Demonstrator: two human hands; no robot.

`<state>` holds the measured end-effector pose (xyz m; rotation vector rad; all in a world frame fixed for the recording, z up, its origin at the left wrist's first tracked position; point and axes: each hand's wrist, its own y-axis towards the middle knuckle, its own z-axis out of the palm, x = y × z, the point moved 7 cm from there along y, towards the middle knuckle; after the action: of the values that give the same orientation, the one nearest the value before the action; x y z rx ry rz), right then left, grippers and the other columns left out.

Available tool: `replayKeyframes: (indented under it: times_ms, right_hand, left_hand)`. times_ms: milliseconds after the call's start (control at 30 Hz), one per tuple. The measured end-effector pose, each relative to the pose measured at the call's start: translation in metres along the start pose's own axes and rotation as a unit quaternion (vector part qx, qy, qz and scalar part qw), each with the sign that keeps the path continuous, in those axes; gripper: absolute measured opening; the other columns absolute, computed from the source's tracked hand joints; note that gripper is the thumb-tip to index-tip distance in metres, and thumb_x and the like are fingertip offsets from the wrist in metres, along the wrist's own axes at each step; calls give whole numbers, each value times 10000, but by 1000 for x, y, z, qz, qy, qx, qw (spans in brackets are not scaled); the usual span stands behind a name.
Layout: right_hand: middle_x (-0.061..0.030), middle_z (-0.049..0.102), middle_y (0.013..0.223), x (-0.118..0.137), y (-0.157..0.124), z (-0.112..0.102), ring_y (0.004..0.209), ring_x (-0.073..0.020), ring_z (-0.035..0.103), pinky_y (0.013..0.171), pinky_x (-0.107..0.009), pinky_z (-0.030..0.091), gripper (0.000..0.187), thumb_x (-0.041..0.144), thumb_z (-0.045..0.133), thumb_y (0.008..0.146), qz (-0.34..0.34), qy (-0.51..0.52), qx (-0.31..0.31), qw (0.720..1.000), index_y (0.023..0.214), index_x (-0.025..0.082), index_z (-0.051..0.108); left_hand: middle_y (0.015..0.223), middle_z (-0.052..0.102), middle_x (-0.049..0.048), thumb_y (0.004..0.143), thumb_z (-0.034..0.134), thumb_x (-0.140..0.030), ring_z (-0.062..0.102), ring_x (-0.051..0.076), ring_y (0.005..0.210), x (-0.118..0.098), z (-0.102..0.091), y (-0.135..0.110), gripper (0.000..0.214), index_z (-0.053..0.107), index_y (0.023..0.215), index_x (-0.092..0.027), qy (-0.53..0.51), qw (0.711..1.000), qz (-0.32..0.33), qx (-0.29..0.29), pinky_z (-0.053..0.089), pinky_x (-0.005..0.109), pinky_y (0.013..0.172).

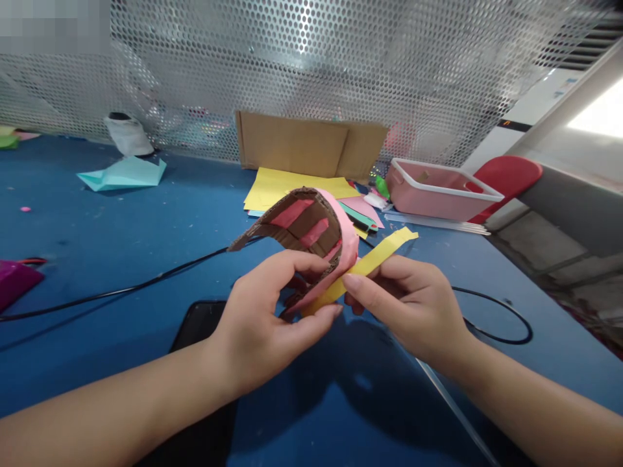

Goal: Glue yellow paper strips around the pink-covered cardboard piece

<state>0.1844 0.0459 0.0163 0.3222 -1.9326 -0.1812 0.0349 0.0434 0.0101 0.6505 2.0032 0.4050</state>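
A cardboard arch (304,224) is clamped above the bench (97,240) by the fingers (306,262) of the left hand (265,311). Against its pink side, a yellow strip (382,253) is pinched by those of the right hand (418,301).

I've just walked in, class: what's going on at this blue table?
A person's left hand grips a curved cardboard piece with a pink outer face. Their right hand pinches a yellow strip that runs along that face, its upper end sticking out free; whether any of it is stuck down can't be told. Behind the cardboard piece lie yellow sheets, with a pink basket to their right.
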Motion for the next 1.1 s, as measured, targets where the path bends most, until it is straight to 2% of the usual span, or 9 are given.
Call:
replayKeyframes:
  times_ms: [167, 433, 567, 767, 900, 1100]
  right_hand:
    - [-3, 636, 577, -3, -2, 1, 518, -114, 564, 477, -229, 451, 189, 314, 626, 806, -6, -18, 6, 1000, 668, 186, 650]
    - [-11, 644, 595, -7, -4, 4, 536, -122, 575, 498, -238, 480, 188, 322, 612, 823, -13, -22, 13, 1000, 705, 185, 662]
    - [-10, 643, 612, -7, -3, 6, 542, -121, 577, 508, -238, 486, 182, 318, 612, 822, -8, -10, 20, 1000, 701, 189, 654]
    - [-12, 635, 601, -8, -3, 7, 540, -124, 574, 500, -237, 477, 213, 348, 606, 825, 2, -19, 22, 1000, 693, 186, 648]
    - [-11, 630, 601, -7, -2, 6, 546, -121, 570, 511, -236, 479, 219, 353, 589, 836, -5, -2, 30, 1000, 713, 183, 651]
    - [16, 598, 548, -5, 1, -1, 471, -77, 486, 432, -190, 398, 213, 298, 578, 833, 1, 18, 7, 1000, 665, 186, 645]
  left_hand:
    - [919, 680, 18, 756, 700, -221, 646, 166, 806, -7, -2, 1, 320, 575, 1050, -215, 59, 997, 40, 7, 537, 290, 754]
    - [943, 656, 58, 804, 627, -145, 625, 174, 903, -18, 1, -3, 302, 539, 1092, -173, 101, 987, 128, 12, 515, 277, 796]
    - [936, 640, 55, 806, 618, -129, 613, 160, 904, -18, 1, -3, 301, 534, 1094, -155, 96, 987, 131, 12, 502, 255, 801]
    - [896, 607, 17, 812, 591, -105, 579, 125, 794, -17, 1, -2, 286, 523, 1079, -180, 73, 989, 127, 23, 487, 230, 725]
    - [910, 607, 12, 800, 596, -108, 580, 128, 820, -15, 1, -2, 302, 525, 1083, -186, 65, 991, 114, 22, 484, 228, 744]
    - [892, 636, -5, 772, 642, -128, 600, 111, 801, -11, 2, 0, 309, 564, 1068, -179, 58, 995, 83, 24, 489, 203, 742]
